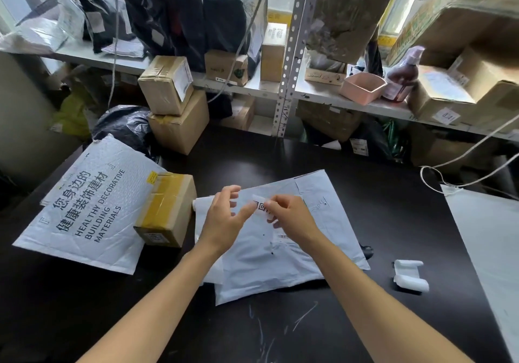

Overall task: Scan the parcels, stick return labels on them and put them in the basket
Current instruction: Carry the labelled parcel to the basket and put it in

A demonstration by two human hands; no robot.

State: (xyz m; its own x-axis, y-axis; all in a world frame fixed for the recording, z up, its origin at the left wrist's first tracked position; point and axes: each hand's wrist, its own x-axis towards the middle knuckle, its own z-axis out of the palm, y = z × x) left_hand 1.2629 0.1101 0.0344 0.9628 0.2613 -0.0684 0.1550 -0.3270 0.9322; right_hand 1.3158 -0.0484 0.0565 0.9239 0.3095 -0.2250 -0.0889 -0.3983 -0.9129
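Note:
A flat white mailer parcel (280,258) lies in the middle of the black table (365,194). Just above it, my right hand (292,219) pinches a small return label (259,205) printed with a QR code. My left hand (224,219) is beside the label's left end, its fingertips touching or nearly touching it, fingers loosely spread. A white bubble mailer with "HEALTHY DECORATIVE BUILDING MATERIALS" print (84,208) lies at the left. A small cardboard box with yellow tape (165,211) rests on that mailer's right edge. No basket is in view.
Curled white label backing (410,275) lies on the table at right. A white sheet or surface (488,236) fills the right edge. Stacked cardboard boxes (174,107) and black bags stand at the table's back left. Metal shelves (283,62) behind hold parcels; cords hang down.

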